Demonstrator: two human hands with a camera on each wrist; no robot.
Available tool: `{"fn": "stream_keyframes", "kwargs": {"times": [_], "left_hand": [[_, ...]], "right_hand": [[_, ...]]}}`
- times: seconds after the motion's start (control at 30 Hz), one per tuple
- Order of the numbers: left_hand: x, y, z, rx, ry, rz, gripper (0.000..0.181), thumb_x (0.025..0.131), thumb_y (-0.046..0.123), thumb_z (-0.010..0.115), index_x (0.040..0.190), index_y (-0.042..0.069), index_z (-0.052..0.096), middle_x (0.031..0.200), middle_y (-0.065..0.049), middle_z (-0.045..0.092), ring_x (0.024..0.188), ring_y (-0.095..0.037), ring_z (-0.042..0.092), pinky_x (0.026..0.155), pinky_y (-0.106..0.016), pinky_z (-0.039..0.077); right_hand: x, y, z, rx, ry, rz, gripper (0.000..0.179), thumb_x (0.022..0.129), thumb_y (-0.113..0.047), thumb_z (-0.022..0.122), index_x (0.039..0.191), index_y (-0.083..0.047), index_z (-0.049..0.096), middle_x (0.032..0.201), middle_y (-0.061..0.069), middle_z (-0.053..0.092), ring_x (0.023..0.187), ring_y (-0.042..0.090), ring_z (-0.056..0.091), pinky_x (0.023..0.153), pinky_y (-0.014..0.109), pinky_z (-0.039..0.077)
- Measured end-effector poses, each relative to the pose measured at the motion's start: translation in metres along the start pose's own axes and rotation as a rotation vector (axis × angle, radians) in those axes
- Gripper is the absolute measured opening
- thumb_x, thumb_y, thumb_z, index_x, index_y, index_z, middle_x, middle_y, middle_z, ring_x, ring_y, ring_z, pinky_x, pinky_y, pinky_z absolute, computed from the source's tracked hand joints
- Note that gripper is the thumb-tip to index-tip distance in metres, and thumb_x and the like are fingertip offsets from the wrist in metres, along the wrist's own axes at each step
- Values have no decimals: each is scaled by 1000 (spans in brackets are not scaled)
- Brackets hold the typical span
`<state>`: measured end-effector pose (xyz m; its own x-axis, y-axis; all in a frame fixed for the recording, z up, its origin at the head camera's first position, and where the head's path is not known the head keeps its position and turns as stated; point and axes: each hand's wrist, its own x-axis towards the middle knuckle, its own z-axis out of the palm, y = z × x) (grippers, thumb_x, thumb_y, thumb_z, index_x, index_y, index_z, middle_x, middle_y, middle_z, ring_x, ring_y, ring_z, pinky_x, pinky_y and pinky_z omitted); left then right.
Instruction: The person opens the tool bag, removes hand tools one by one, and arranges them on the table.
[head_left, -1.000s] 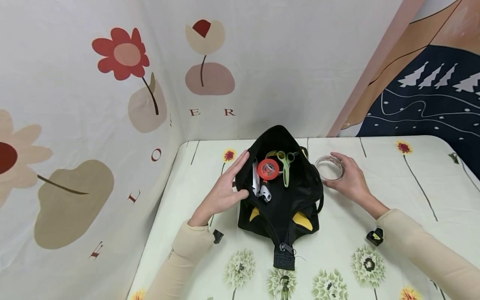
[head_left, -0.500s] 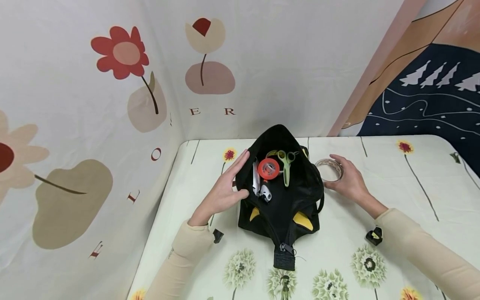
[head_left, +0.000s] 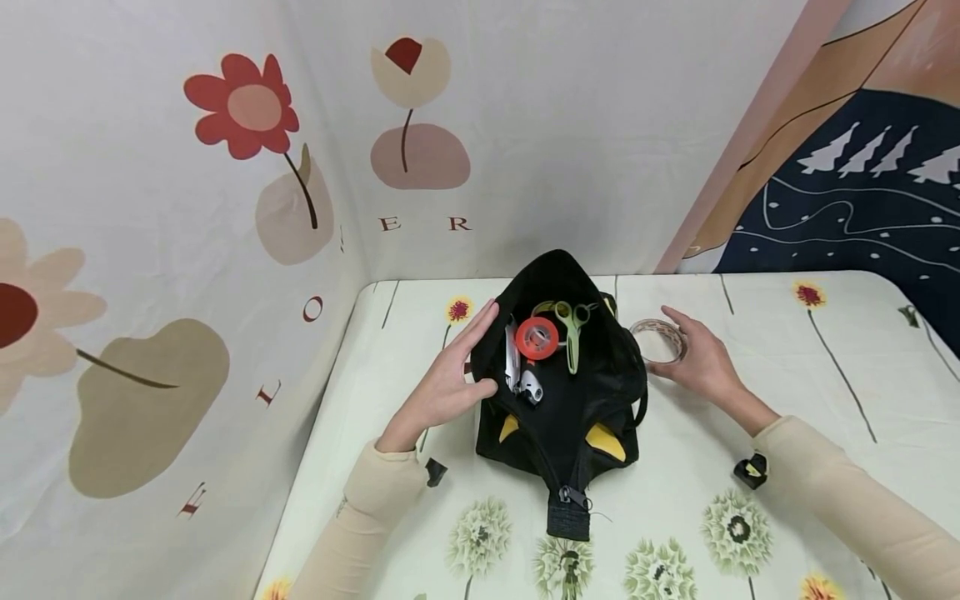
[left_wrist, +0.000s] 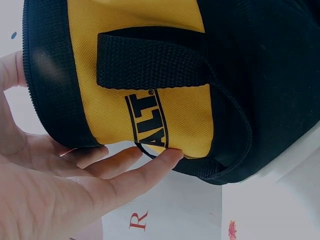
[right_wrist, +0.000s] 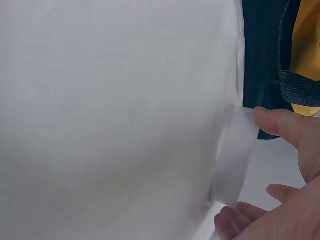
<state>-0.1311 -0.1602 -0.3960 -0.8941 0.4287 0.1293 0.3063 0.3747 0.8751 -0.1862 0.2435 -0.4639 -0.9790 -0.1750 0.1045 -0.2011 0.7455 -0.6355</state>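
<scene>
A black and yellow tool bag (head_left: 577, 425) stands on the table with its zippered mouth wide open. My left hand (head_left: 442, 383) rests against the bag's left side, fingers extended along it and thumb at the near rim. In the left wrist view those fingers lie along the yellow panel with black lettering. To the right of the bag, my right hand (head_left: 701, 354) holds a wide roll of tape (head_left: 678, 338) between thumb and fingers. Inside the bag lie a red-orange tape roll (head_left: 537, 338), light green scissors (head_left: 572, 346), and a silvery long item (head_left: 512, 358) with a white-and-black end.
A pale floral cloth covers the table (head_left: 795, 367). Patterned fabric walls (head_left: 525, 125) rise at the back and left. A zipper end flap (head_left: 568, 517) of the bag hangs toward me. Small black pieces (head_left: 752, 472) show by both cuffs.
</scene>
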Motion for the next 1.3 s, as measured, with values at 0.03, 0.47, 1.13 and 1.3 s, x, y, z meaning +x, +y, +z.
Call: {"fn": "stream_keyframes", "kwargs": {"times": [0.03,0.47,1.13,1.3], "left_hand": [[0,0,0,0,0,-1,98,89,0,61,178,14,24,187,-2,15,169,-33,23,115,-70,46],[-1,-1,-1,-16,-2,11,97,89,-3,61,178,13,24,187,-3,15,169,-33,21,117,-70,44],[0,-2,-1,-7,0,47,98,87,0,59,178,9,23,186,-9,15,171,-28,14,126,-65,34],[1,-2,0,-13,1,43,97,88,0,59,178,9,24,186,-7,16,171,-29,14,129,-66,30]], "right_hand": [[0,-1,-1,-2,10,-8,102,81,-9,97,164,9,42,158,41,48,145,62,44,114,76,38],[-2,-12,-18,61,205,-58,82,87,-5,92,158,7,53,151,36,57,137,56,55,107,71,46],[-9,-78,-31,202,428,-301,75,84,9,89,153,-4,64,146,18,70,134,8,60,107,15,40],[-10,-95,-29,266,424,-386,75,81,12,89,151,1,64,144,19,70,132,-7,55,107,20,42]]}}
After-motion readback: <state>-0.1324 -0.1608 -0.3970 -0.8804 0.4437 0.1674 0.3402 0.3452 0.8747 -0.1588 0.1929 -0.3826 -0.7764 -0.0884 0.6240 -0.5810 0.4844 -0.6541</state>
